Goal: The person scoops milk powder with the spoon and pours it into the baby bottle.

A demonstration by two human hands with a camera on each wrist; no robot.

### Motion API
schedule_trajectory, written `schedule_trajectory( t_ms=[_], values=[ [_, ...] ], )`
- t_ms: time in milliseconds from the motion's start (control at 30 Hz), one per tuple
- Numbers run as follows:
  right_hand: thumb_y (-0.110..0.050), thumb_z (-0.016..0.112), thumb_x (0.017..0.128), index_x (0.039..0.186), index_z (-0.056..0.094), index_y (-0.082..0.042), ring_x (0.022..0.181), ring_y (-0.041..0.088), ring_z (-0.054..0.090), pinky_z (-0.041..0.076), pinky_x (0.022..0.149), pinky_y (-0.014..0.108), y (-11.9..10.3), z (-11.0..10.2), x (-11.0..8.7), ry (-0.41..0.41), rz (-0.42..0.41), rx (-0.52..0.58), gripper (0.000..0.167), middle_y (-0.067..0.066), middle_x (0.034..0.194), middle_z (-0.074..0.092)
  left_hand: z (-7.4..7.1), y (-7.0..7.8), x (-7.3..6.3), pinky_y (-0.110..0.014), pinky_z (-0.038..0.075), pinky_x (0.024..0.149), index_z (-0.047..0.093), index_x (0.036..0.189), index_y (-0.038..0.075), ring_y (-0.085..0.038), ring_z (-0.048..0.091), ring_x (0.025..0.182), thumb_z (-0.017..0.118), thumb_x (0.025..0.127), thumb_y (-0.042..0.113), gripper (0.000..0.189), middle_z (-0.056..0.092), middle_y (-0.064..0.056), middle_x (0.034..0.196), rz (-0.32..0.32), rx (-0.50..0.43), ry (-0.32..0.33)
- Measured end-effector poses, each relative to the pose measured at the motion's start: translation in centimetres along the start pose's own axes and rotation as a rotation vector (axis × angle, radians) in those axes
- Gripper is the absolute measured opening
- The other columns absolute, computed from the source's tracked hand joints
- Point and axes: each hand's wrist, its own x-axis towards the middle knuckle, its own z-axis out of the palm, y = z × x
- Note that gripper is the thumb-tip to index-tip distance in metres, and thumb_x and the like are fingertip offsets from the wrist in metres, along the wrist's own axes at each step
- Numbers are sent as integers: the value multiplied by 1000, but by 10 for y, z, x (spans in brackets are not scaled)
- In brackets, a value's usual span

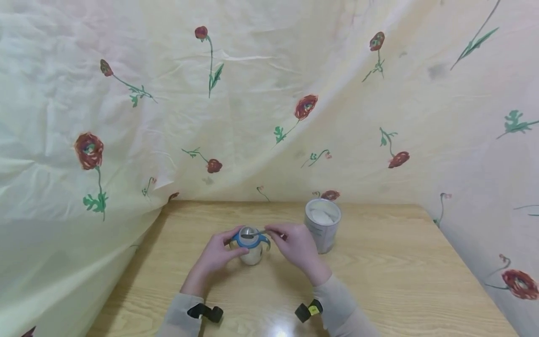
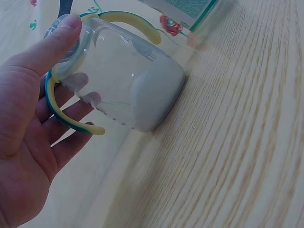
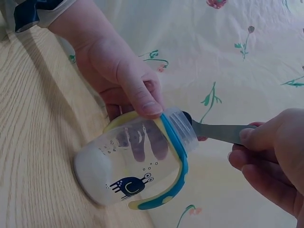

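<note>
A clear baby bottle (image 3: 128,161) with blue and yellow side handles stands upright on the table. White powder (image 2: 156,95) fills its lower part, and a dark cartoon creature is printed on the side. My left hand (image 1: 220,251) grips the bottle around its neck, thumb on one side and fingers on the other. Between thumb and fingers, my right hand (image 1: 296,243) pinches the handle of a metal spoon (image 3: 218,132). The spoon's bowl is at the bottle's open mouth, partly hidden by the rim in the right wrist view.
Close behind my right hand stands an open white can (image 1: 323,234) with white powder inside. The wooden table (image 1: 391,271) extends to both sides. A cream cloth (image 1: 252,93) with red poppies hangs behind and along the sides of the table.
</note>
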Motion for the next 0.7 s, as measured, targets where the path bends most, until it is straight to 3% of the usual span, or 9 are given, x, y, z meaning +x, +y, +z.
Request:
schedule_trajectory(
  t_ms=[700],
  values=[
    [-4,83,94,109,85,-6,73,5,73,61,63,21,-1,-2,1,-34,94,149,15,4,101,82,0,-2,1,-60,36,123,61,153,21,-32,52,145,88,90,36,71,61,-2,152,12,12,-4]
  ],
)
